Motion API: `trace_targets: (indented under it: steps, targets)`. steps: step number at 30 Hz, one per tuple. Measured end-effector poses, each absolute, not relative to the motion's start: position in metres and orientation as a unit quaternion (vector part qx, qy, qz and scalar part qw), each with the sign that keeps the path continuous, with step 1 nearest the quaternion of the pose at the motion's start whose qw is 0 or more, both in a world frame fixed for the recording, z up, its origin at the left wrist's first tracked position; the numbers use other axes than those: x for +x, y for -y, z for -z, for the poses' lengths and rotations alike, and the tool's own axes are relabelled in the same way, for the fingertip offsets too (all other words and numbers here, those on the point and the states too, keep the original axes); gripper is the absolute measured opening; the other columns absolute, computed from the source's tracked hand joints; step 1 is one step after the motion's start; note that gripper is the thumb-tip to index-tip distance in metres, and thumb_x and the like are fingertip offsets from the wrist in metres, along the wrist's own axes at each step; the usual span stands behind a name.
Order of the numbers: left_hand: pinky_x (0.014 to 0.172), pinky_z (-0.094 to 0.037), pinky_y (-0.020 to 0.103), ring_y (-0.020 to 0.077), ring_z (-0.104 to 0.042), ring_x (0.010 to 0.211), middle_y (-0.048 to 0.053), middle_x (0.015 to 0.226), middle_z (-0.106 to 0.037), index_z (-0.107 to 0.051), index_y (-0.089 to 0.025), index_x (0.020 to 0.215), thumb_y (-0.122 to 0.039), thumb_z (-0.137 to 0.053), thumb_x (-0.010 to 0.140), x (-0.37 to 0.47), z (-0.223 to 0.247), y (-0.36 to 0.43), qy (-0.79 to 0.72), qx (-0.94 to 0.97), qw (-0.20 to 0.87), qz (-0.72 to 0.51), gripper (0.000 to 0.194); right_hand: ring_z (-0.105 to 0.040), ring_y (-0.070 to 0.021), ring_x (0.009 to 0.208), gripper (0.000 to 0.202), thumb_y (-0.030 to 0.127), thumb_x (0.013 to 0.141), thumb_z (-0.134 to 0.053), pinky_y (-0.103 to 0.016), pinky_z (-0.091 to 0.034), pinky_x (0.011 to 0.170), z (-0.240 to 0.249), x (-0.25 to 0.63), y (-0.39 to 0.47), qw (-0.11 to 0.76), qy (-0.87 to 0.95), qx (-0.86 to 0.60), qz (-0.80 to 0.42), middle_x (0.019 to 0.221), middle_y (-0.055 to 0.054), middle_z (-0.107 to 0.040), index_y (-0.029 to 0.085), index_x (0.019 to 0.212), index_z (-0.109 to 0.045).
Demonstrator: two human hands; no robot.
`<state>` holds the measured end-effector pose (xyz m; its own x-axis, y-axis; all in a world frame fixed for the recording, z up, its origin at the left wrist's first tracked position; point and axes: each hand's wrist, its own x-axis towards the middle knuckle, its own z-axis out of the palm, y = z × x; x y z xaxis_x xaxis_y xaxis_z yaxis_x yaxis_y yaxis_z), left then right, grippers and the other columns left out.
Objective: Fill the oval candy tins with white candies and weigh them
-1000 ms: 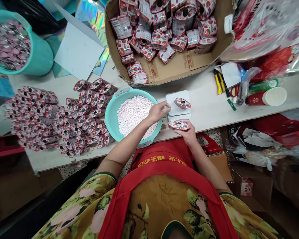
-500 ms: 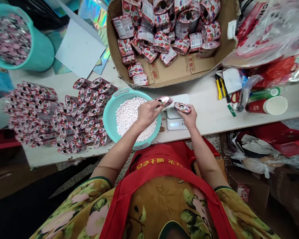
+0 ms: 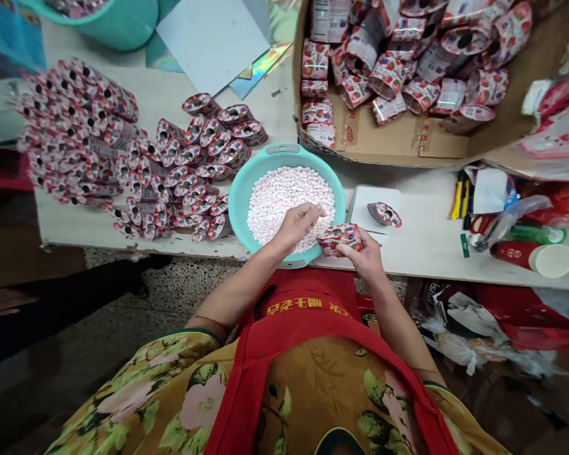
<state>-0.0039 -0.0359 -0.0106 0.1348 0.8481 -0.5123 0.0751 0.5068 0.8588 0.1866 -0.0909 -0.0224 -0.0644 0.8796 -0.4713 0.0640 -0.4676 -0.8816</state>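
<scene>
My left hand (image 3: 299,226) is over a turquoise bowl (image 3: 239,196) full of small white candy-like pellets (image 3: 275,196). Its fingers are pinched together at the pellets; anything between the tips is too small to make out. In my right hand (image 3: 367,256) is a strawberry-printed pouch-like container (image 3: 337,240), tilted at the bowl's right rim with its end toward the left hand. Behind that hand, a second printed container (image 3: 386,215) rests on a white scale (image 3: 364,202). The scale's display is mostly hidden.
Many printed containers (image 3: 189,170) stand packed together on the left of the white table (image 3: 161,82). A cardboard box (image 3: 384,142) of more containers is at the back. Yellow cutters (image 3: 459,197) and a red paper cup (image 3: 521,256) lie right. Another person's leg (image 3: 76,294) shows lower left.
My left hand has let go of its container and moved to the pellets. One container now sits on the scale. My right hand has brought a container to the bowl's rim. The view has shifted.
</scene>
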Motion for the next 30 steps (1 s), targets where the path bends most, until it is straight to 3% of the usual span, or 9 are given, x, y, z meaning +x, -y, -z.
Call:
trace_targets:
  steps: [3, 5, 10, 21, 25, 30]
  targets:
    - [0.054, -0.040, 0.025, 0.0105, -0.053, 0.058, 0.006, 0.073, -0.065, -0.071, -0.014, 0.082, -0.073, -0.046, 0.092, -0.006, 0.025, 0.031, -0.563, 0.265, 0.713, -0.323, 0.065, -0.067, -0.0206, 0.081, 0.052, 0.050, 0.063, -0.087, -0.036, -0.057, 0.079, 0.022, 0.174, 0.085, 0.316, 0.397, -0.589, -0.628, 0.092, -0.002, -0.075, 0.021, 0.103, -0.070]
    - [0.054, -0.041, 0.025, 0.0103, -0.053, 0.056, 0.007, 0.069, -0.065, -0.071, -0.013, 0.077, -0.075, -0.049, 0.089, -0.002, 0.032, 0.030, -0.549, 0.198, 0.748, -0.318, 0.067, -0.067, -0.0200, 0.078, 0.050, 0.048, 0.062, -0.089, -0.036, -0.057, 0.079, 0.025, 0.168, 0.082, 0.285, 0.402, -0.602, -0.628, 0.089, -0.002, -0.075, 0.020, 0.099, -0.071]
    - [0.054, -0.042, 0.023, 0.0084, -0.052, 0.050, 0.004, 0.058, -0.060, -0.067, -0.010, 0.068, -0.067, -0.065, 0.085, 0.001, 0.032, 0.033, -0.520, 0.096, 0.776, -0.345, 0.059, -0.066, -0.0189, 0.078, 0.050, 0.048, 0.061, -0.089, -0.034, -0.056, 0.078, 0.024, 0.162, 0.079, 0.263, 0.411, -0.603, -0.631, 0.088, -0.001, -0.075, 0.020, 0.097, -0.072]
    - [0.054, -0.039, 0.022, 0.0078, -0.050, 0.051, 0.002, 0.057, -0.059, -0.067, -0.009, 0.068, -0.053, -0.075, 0.082, -0.004, 0.028, 0.033, -0.508, 0.088, 0.772, -0.372, 0.047, -0.066, -0.0192, 0.079, 0.050, 0.045, 0.057, -0.091, -0.033, -0.056, 0.079, 0.032, 0.156, 0.078, 0.278, 0.402, -0.602, -0.631, 0.089, -0.001, -0.075, 0.021, 0.097, -0.072]
    - [0.053, -0.032, 0.022, 0.0072, -0.042, 0.048, -0.003, 0.053, -0.049, -0.069, -0.012, 0.075, -0.052, -0.070, 0.086, -0.021, 0.025, 0.037, -0.536, 0.180, 0.732, -0.381, 0.041, -0.067, -0.0188, 0.081, 0.052, 0.045, 0.058, -0.090, -0.034, -0.057, 0.080, 0.040, 0.161, 0.083, 0.325, 0.372, -0.590, -0.638, 0.094, -0.001, -0.075, 0.022, 0.100, -0.069]
    - [0.071, -0.038, 0.025, 0.0194, -0.063, 0.084, 0.002, 0.081, -0.070, -0.076, -0.024, 0.088, -0.031, -0.075, 0.081, -0.048, 0.002, 0.052, -0.561, 0.504, 0.595, -0.276, 0.010, -0.068, -0.0186, 0.085, 0.052, 0.041, 0.062, -0.090, -0.034, -0.058, 0.083, 0.055, 0.148, 0.076, 0.377, 0.404, -0.585, -0.593, 0.098, -0.001, -0.073, 0.023, 0.104, -0.066]
